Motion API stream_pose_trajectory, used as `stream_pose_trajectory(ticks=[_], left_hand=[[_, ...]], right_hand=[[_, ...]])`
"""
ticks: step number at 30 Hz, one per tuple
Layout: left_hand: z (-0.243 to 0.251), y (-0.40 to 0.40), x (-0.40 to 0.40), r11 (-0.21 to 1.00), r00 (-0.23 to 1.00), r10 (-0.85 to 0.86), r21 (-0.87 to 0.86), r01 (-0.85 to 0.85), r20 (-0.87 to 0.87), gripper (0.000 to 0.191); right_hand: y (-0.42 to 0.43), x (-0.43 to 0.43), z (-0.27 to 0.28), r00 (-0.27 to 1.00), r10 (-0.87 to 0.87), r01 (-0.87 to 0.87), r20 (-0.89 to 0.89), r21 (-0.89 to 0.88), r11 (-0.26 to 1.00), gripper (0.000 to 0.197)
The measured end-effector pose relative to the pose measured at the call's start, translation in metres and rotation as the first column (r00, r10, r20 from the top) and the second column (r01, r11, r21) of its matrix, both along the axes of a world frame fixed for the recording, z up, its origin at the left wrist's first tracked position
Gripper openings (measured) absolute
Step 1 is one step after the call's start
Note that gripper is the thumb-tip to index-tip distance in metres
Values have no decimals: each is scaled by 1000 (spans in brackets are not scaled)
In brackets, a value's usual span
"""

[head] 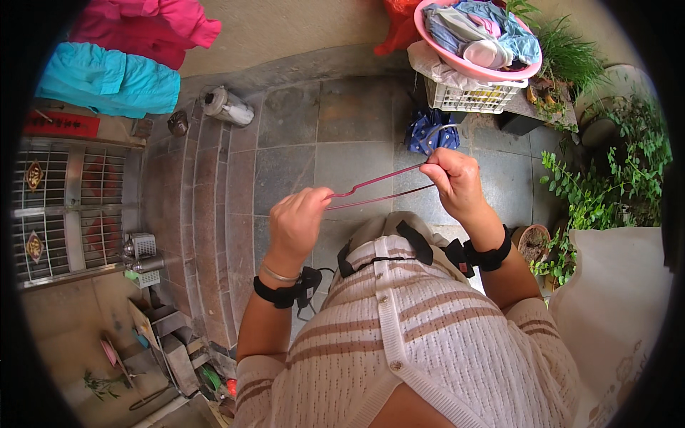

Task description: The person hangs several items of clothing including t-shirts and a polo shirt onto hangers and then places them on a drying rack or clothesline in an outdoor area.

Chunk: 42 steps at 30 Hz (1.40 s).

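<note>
A thin dark-pink clothes hanger (382, 178) stretches between my two hands above the paved floor. My left hand (297, 227) grips one end, thumb and fingers closed around it. At the other end, my right hand (455, 179) pinches the hanger between thumb and curled fingers. The upper rod has a small bend near my left hand, and the lower rod runs almost straight. Past my right hand a pale curved hook (441, 128) rises; I cannot tell whether it belongs to the hanger or to the blue dotted fabric item (428, 140) behind it.
A pink basin (514, 74) heaped with clothes (487, 35) sits above a white plastic basket (471, 97), ahead on the right. Turquoise (109, 80) and magenta garments (155, 27) hang at upper left. Stone steps (206, 214) climb toward a barred door (72, 208). Leafy plants (604, 187) fill the right side.
</note>
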<state>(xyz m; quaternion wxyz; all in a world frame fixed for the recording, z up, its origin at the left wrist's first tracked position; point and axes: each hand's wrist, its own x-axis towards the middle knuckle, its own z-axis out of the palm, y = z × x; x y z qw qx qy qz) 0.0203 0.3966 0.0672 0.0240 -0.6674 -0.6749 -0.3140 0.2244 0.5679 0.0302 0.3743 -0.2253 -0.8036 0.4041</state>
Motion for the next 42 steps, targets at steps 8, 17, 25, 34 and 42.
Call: stream_pose_trajectory(ticks=[8,17,25,34,42], left_hand=[[-20,9,3,997,984,-12,76,-2,176,9],[-28,22,2,993,944,114,-28,-111,311,14],[-33,38,11,986,878,160,-121,-118,451,16],[13,77,45,1000,999,-20,3,20,-45,33],[2,81,61,993,957,-111,63,97,268,13]], right_hand=[[12,1,-8,997,-73,80,-37,220,972,16],[35,21,-3,985,-174,148,8,484,862,12],[48,44,-8,962,-272,220,22,532,818,18],[37,45,-1,981,-190,188,-39,444,876,21],[19,38,4,990,-127,139,-57,457,879,16]])
